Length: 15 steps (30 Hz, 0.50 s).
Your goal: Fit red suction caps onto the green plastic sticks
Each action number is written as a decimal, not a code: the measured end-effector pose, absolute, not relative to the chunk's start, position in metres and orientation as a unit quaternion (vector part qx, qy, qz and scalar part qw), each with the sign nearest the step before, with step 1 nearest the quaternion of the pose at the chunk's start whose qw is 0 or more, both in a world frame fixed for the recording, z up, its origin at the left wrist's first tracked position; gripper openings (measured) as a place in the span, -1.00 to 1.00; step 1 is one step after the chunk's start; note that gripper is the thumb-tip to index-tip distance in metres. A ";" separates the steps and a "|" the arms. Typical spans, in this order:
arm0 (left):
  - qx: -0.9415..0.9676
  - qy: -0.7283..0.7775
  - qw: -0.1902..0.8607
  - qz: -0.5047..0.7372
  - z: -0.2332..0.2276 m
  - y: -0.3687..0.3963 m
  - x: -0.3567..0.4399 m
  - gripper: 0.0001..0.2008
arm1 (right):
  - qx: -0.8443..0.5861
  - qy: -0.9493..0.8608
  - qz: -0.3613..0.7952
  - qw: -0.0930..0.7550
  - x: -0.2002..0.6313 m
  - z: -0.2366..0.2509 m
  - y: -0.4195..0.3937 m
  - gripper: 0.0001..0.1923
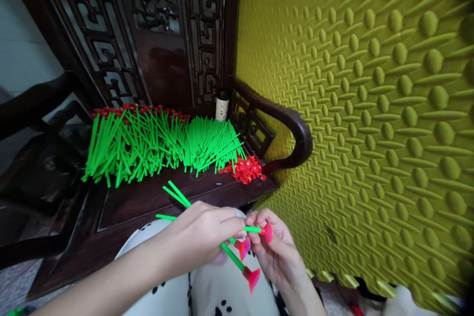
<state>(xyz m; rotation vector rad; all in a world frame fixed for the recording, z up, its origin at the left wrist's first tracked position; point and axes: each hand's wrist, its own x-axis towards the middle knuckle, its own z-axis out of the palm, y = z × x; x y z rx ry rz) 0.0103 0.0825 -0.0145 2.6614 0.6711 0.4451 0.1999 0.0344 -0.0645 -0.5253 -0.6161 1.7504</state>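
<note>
Left forearm (122, 271): bare, slanting up from the lower left toward the middle.
Left wrist (174, 244): nearly in line with the forearm.
Left hand (205, 229): back turned upward, fingers curled in a closed grip and pointing right.
Right forearm (305, 298): bare, mostly out of view, rising from the lower edge and leaning left.
Right hand (277, 254): palm partly showing, fingers bent toward the left hand; tightness unclear.
Hand spacing: fingertips just beside each other, above the lap (225, 291).
</note>
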 end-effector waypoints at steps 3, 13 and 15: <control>0.939 0.238 0.189 0.158 -0.014 0.082 0.011 -0.75 | -0.227 -0.290 0.713 0.596 0.199 -0.064 0.033 -0.91; 0.942 0.246 0.165 0.160 -0.012 0.082 0.010 -0.71 | -0.245 -0.370 0.700 0.559 0.208 -0.051 0.037 -0.96; 0.946 0.239 0.151 0.157 -0.014 0.082 0.010 -0.71 | -0.249 -0.372 0.710 0.543 0.209 -0.048 0.038 -0.94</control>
